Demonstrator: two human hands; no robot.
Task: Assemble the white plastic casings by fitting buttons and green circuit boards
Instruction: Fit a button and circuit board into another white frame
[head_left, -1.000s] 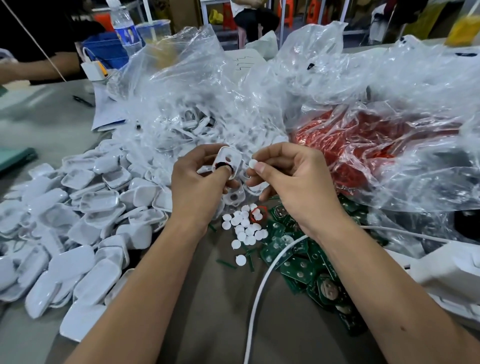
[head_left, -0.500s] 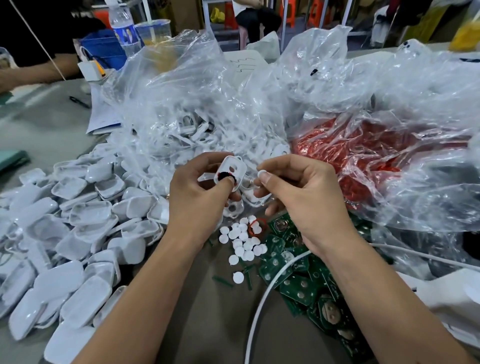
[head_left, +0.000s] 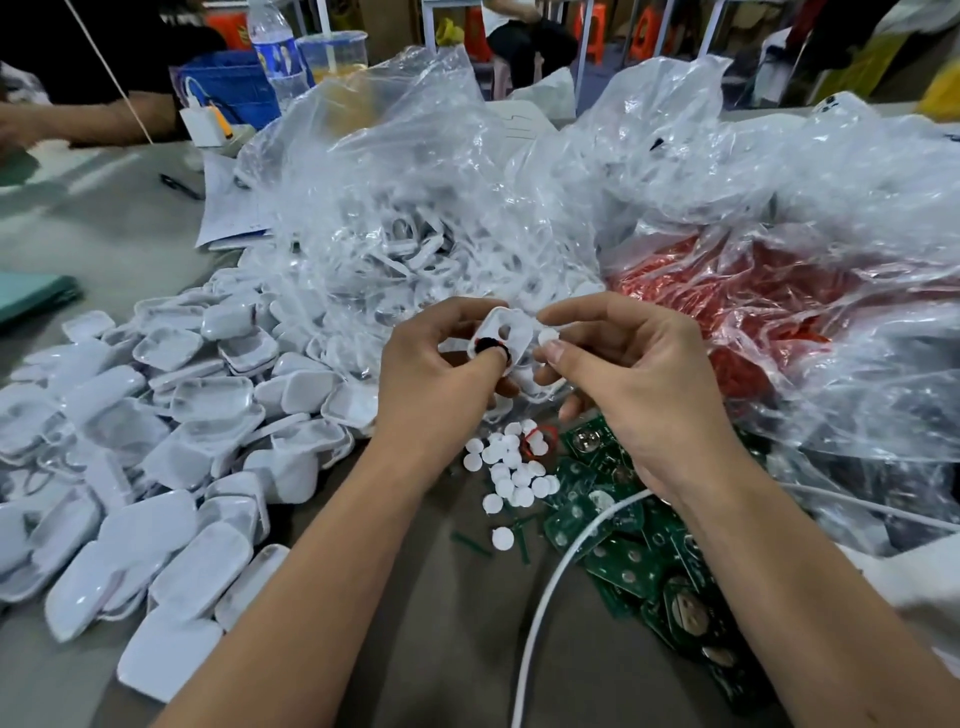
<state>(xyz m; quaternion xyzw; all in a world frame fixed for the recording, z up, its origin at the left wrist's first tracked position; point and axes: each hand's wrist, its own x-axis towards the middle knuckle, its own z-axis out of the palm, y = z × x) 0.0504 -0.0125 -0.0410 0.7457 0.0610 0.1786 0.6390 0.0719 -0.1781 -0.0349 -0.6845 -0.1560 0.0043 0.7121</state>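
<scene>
My left hand (head_left: 436, 384) grips a white plastic casing (head_left: 511, 332) with a round hole and a dark button under the thumb. My right hand (head_left: 639, 384) pinches a small white round button (head_left: 548, 338) just right of the casing, almost touching it. Below the hands lie several loose white buttons (head_left: 511, 470) and a heap of green circuit boards (head_left: 628, 540). A big pile of white casings (head_left: 171, 447) spreads over the table to the left.
Clear plastic bags (head_left: 467, 208) of casings and one with red parts (head_left: 727, 312) fill the back and right. A white cable (head_left: 558, 571) crosses the circuit boards. Another person's arm (head_left: 88, 122), a water bottle (head_left: 275, 49) and a blue basket stand at the far left.
Both hands have stayed together with the casing and button; the button has come slightly closer to the casing. The camera view has shifted a little.
</scene>
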